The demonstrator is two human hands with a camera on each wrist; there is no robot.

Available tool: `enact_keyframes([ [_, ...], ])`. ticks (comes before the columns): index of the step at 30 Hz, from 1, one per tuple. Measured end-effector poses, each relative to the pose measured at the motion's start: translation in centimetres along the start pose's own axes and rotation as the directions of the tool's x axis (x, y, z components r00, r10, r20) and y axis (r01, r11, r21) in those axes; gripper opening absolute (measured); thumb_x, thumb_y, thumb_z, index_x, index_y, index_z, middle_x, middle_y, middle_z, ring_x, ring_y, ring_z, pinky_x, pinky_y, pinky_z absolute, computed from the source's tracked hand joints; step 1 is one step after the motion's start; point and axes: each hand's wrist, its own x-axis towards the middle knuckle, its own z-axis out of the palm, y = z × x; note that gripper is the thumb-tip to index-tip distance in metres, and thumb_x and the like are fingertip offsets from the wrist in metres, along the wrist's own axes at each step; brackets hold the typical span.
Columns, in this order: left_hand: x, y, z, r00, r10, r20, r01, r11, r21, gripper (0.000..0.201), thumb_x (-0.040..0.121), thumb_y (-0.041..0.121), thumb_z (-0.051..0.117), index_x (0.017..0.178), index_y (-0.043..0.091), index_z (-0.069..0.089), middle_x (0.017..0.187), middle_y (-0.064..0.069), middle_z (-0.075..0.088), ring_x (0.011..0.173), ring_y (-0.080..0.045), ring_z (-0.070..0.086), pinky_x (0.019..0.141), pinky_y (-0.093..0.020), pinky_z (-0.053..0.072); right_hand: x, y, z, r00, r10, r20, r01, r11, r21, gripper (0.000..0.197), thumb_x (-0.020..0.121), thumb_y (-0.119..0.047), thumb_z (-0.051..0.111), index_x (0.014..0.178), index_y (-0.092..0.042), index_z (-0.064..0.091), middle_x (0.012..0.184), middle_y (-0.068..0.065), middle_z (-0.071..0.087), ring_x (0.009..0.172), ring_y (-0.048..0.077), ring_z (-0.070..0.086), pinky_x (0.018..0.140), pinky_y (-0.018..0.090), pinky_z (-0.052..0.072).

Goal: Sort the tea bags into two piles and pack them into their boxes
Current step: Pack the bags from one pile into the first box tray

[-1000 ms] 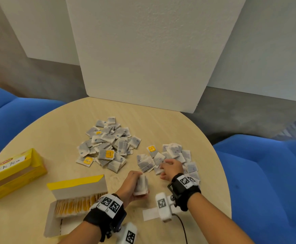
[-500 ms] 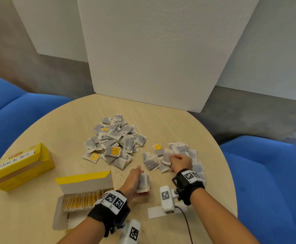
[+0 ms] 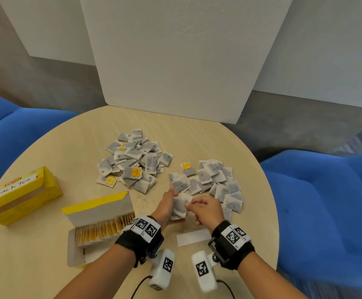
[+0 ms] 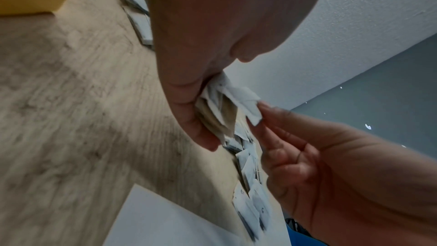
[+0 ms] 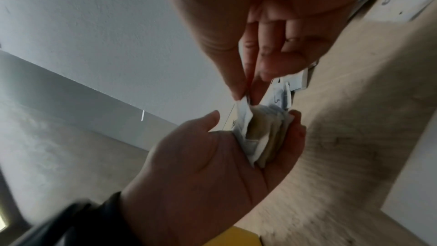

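Your left hand (image 3: 165, 207) cups a small stack of tea bags (image 3: 179, 207) upright between thumb and curled fingers, just above the table (image 3: 46, 266), while your right hand (image 3: 206, 209) pinches one more tea bag (image 4: 248, 106) by its corner between thumb and forefinger and brings it against the stack. The right pile (image 3: 216, 182) lies just beyond your hands, the left pile (image 3: 132, 162) further back and well apart from it; the open box (image 3: 98, 225), part filled with a row of bags, sits beside your left wrist, and the box marked Black Tea (image 3: 18, 195) lies at the table's left edge. The likeliest slip is the stack fanning out: the bags are thin and limp, and your left thumb stands off the near face. The pinched corner may fold instead of sliding in. Watch, too, that this handful goes into its own box; the pictures do not make the markings on the bags plain.
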Motion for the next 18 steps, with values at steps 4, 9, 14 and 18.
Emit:
enact_keyframes([
  [4,-0.2,-0.2,-0.7,1.0,-0.01,0.001,0.01,1.0,0.008,0.047,0.098,0.053,0.027,0.11,0.013,0.048,0.096,-0.012,0.059,0.079,-0.024,0.059,0.067,-0.037,0.052,-0.6,0.1,0.3,0.995,-0.091,0.043,0.092,0.996,-0.013,0.009,0.08,-0.018,0.075,0.081,-0.018,0.066,0.07,0.0,0.064,0.045,0.006,0.05,0.042,0.022,0.043],
  [9,-0.4,-0.1,-0.6,0.998,0.015,0.064,-0.022,0.993,0.113,0.046,0.098,0.053,0.032,0.116,0.014,0.048,0.105,-0.011,0.055,0.089,-0.025,0.058,0.077,-0.039,0.052,-0.9,0.1,1.0,0.988,-0.144,0.055,0.152,0.972,-0.181,0.013,0.076,-0.023,0.078,0.076,-0.023,0.065,0.066,-0.006,0.065,0.056,0.002,0.057,0.051,0.016,0.042],
  [14,-0.3,-0.8,-0.7,0.993,0.093,0.067,-0.104,0.979,0.177,0.023,0.098,0.033,0.046,0.107,0.012,0.047,0.096,-0.014,0.057,0.075,-0.021,0.057,0.08,-0.048,0.053,-1.0,-0.2,1.3,0.964,-0.26,0.047,0.259,0.895,-0.362,0.016,0.077,-0.026,0.075,0.08,-0.024,0.06,0.077,-0.007,0.064,0.066,0.003,0.056,0.059,0.014,0.042],
  [18,0.1,-1.0,-1.5,0.992,0.126,-0.004,-0.124,0.979,0.16,0.018,0.1,0.027,0.045,0.106,0.01,0.046,0.089,-0.015,0.06,0.064,-0.022,0.061,0.062,-0.039,0.056,-0.5,-0.1,0.9,0.911,-0.392,0.129,0.402,0.77,-0.495,0.029,0.086,-0.028,0.064,0.113,-0.021,0.056,0.109,-0.004,0.055,0.093,0.01,0.053,0.08,0.022,0.041],
])
